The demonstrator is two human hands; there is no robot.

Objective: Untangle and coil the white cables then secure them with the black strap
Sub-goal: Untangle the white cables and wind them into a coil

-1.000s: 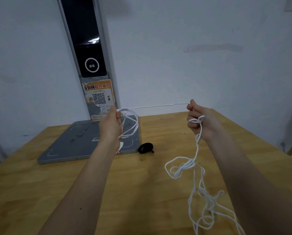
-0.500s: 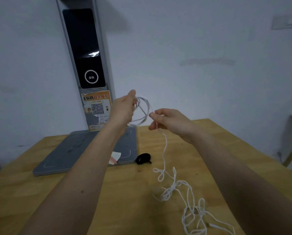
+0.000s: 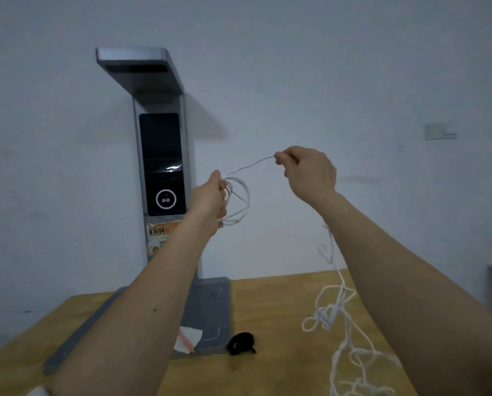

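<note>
White cables (image 3: pixel 239 200) coiled in left hand (image 3: pixel 209 200); right hand (image 3: pixel 307 172) pinches strand midair.

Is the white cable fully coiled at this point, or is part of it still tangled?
Partly coiled. The left hand holds a few loops, the right hand pinches the white cable, and a tangled length hangs to the table.

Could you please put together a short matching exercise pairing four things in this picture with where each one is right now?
Things:
1. coiled loops of thin white cable
2. small rolled black strap
3. tangled rest of the white cable
4. stretched span of white cable

Places:
A. lying on the wooden table by the grey scanner base
B. gripped in the left hand
C. hanging below the right arm onto the table
D. running up to the right hand

Pairs: 1-B, 2-A, 3-C, 4-D
</note>
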